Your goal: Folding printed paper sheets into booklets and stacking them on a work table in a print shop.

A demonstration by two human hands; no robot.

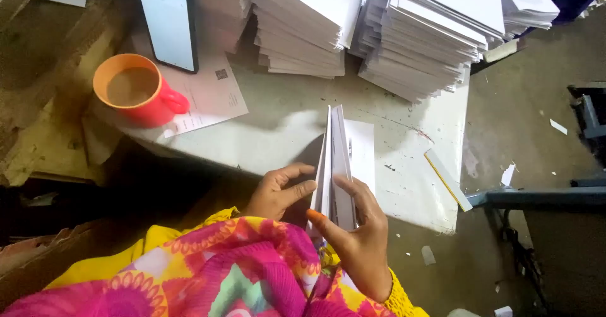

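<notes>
Left hand (278, 191) & right hand (356, 235) pinch one folded white booklet (334, 165) upright at table (284, 127) near edge. Three paper stacks (429, 33) behind; one orange cup (136, 89), one phone (167, 20) left.

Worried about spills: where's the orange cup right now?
The orange cup sits on the table's far left, on a paper sheet, beside the phone.

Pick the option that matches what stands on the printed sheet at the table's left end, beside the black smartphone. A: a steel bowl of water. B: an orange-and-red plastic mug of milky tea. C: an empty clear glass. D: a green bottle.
B: the orange-and-red plastic mug, filled with a light brown milky drink, stands on the printed white sheet just left of the black smartphone.
</notes>
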